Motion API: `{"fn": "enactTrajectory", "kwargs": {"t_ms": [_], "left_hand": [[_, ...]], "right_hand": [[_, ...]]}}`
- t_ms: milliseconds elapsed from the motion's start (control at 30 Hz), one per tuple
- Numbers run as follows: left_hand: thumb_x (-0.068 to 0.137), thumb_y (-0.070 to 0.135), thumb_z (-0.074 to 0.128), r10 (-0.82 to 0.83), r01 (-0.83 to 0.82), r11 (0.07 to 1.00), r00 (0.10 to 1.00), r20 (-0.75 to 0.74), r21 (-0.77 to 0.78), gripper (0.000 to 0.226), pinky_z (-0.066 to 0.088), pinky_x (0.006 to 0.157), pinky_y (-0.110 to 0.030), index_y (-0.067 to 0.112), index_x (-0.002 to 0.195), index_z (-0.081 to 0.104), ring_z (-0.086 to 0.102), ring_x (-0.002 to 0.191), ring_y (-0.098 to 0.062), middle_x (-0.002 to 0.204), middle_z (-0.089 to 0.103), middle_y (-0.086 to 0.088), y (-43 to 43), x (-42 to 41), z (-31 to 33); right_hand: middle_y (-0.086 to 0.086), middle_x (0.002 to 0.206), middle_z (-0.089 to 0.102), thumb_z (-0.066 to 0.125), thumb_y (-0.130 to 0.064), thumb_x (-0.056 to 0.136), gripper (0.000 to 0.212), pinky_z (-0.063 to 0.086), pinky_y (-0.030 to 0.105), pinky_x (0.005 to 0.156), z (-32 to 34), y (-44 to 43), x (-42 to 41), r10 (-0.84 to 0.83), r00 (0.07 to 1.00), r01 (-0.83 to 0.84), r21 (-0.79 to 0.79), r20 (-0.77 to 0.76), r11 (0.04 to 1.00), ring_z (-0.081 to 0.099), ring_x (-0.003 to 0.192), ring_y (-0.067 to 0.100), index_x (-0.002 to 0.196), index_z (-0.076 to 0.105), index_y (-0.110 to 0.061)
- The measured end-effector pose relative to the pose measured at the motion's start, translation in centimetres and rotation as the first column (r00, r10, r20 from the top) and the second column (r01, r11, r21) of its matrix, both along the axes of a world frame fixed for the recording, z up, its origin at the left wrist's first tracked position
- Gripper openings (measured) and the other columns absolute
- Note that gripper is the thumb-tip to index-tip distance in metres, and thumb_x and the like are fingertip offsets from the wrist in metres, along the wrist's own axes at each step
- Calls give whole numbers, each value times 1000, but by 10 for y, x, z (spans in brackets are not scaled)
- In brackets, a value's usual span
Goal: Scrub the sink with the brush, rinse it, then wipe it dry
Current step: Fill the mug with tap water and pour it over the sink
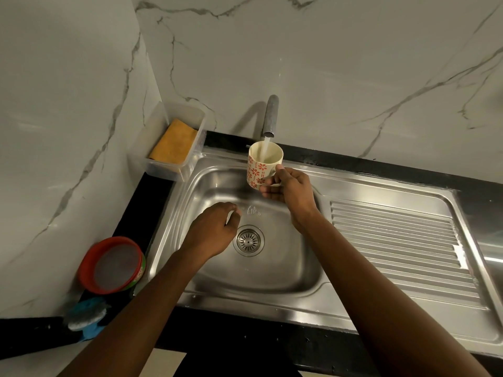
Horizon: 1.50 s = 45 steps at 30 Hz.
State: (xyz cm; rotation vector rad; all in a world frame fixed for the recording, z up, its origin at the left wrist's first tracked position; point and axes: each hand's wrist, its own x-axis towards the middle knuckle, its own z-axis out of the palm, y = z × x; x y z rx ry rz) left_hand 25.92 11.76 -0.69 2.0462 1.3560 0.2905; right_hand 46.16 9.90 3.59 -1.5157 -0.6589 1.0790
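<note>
The blue scrub brush lay on the dark counter at the far left, beside a red-lidded tub. An orange cloth sat in a clear container at the corner. Over the steel sink, the left hand hung loosely curled, holding nothing. The right hand gripped a flowered mug by its handle under the running tap.

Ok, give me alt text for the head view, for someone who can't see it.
The right hand holds a flowered mug under the running tap, filling it over the steel sink. The left hand hangs empty near the drain; a brush lies on the counter, left.
</note>
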Motion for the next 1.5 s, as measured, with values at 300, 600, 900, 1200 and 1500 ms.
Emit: {"fn": "enactTrajectory", "kwargs": {"t_ms": [300, 600, 900, 1200, 1500], "left_hand": [[106, 47, 43, 5, -5, 1000, 1000, -24, -5, 44, 49, 104, -39, 25, 140, 59, 64, 112, -20, 141, 62, 4, 1, 1, -4], [107, 44, 44, 1, -1, 1000, 1000, -31, 10, 42, 49, 100, -36, 25, 141, 59, 66, 104, -19, 138, 64, 2, 2, -1, 0], [106, 43, 45, -2, 2, 1000, 1000, -20, 19, 39, 49, 101, -37, 26, 138, 60, 66, 106, -18, 138, 64, 4, 5, -3, 2], [106, 40, 47, 4, -4, 999, 1000, -18, 34, 38, 49, 99, -34, 25, 138, 61, 65, 108, -20, 138, 64, 3, 4, -5, 5], [106, 40, 46, 9, -8, 999, 1000, -20, 38, 37, 46, 95, -33, 26, 138, 61, 65, 110, -19, 139, 64, 5, 6, -8, 8]], "right_hand": [[22, 94, 73, 48, -27, 111, 34, 64, 44, 83, 0, -2, 2, 21, 1000, -21, 25, 5, 999, 72, 87, 35, 98, 68, -4], [12, 86, 73, 49, -26, 111, 34, 63, 50, 86, 4, -2, 2, 20, 1000, -21, 30, 15, 999, 73, 85, 33, 88, 68, -9], [12, 86, 74, 49, -27, 111, 32, 63, 49, 87, 7, 1, 3, 25, 999, -26, 28, 19, 999, 73, 86, 33, 96, 68, -6], [12, 85, 72, 50, -27, 111, 31, 62, 52, 89, 10, 2, 1, 32, 999, -33, 44, 10, 998, 72, 87, 35, 94, 67, -8], [14, 85, 71, 49, -25, 111, 32, 63, 47, 83, 14, 0, -2, 18, 1000, -18, 65, 3, 998, 72, 85, 35, 90, 67, -8]]}}
